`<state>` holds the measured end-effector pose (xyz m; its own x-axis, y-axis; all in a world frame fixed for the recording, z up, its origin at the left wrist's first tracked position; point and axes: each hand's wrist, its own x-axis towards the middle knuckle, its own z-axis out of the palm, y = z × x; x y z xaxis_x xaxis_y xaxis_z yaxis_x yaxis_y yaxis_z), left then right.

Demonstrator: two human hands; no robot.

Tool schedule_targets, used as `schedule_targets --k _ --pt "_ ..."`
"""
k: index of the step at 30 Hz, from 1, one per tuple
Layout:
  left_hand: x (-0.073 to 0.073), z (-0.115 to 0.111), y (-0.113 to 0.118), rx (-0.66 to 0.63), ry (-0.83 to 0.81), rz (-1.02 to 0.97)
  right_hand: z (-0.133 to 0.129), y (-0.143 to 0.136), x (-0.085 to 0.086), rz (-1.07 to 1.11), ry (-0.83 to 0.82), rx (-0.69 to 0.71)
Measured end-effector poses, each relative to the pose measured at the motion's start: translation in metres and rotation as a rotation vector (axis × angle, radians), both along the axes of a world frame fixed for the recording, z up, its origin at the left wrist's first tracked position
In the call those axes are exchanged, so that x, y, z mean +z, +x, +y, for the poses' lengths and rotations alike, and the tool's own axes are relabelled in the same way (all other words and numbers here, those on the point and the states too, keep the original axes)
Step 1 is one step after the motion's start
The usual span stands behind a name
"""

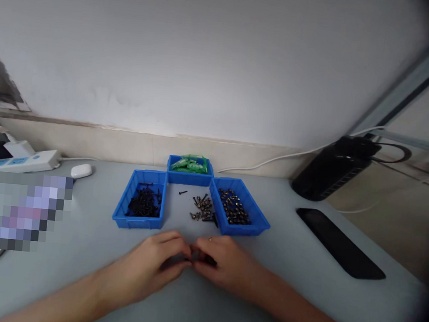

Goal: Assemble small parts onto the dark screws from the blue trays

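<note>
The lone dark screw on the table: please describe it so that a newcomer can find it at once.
On the grey table, find the blue tray with green packets, by the wall. Just in front of it, between the left tray and right tray, lies the dark screw. It lies alone, unlike the loose pile to its right.

Black bottle (328,171) at right; dark flat pad (338,243) near it; white power strip (21,165) near small white case (81,171).

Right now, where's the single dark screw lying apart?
In the head view, the dark screw lies just left of centre on the tabletop, between the left blue bin and the loose screw pile.
</note>
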<state>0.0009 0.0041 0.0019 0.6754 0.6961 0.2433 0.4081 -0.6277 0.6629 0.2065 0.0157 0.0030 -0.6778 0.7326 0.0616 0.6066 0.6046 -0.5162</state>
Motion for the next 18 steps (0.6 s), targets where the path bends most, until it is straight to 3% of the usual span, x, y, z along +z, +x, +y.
schedule_targets --k 7,12,18 --pt "-0.0034 0.0025 -0.0043 0.063 0.129 0.206 -0.0014 0.0013 0.0082 0.073 -0.079 -0.014" --pt "-0.0053 0.0017 -0.0023 0.015 0.157 0.201 -0.0042 -0.0036 0.0038 0.024 -0.010 0.067" --pt "-0.0037 0.0042 -0.0029 0.079 0.158 0.178 -0.0009 0.0014 0.0069 0.038 0.030 0.004"
